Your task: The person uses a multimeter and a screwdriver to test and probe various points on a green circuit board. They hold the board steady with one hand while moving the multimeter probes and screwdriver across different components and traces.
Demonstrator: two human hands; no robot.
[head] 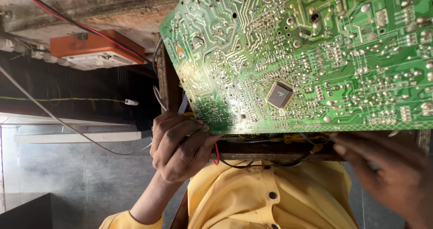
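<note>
A large green circuit board (306, 53) fills the upper right, solder side toward me, with a black square chip (279, 94) near its middle. My left hand (178, 143) grips the board's near left corner, fingers curled around the edge. Blurred, my right hand (388, 175) is at the lower right, just below the board's near edge. Its fingertips reach toward the red, black and yellow wires (311, 148) that hang beneath the board. Whether it holds anything is unclear. My yellow shirt (270, 197) shows below.
An orange and white switch box (94, 50) sits at the upper left with red and black wires (67, 21) running over it. A grey cable (67, 125) sags across the left. A wooden bench edge (270, 156) lies under the board. Grey floor is at the lower left.
</note>
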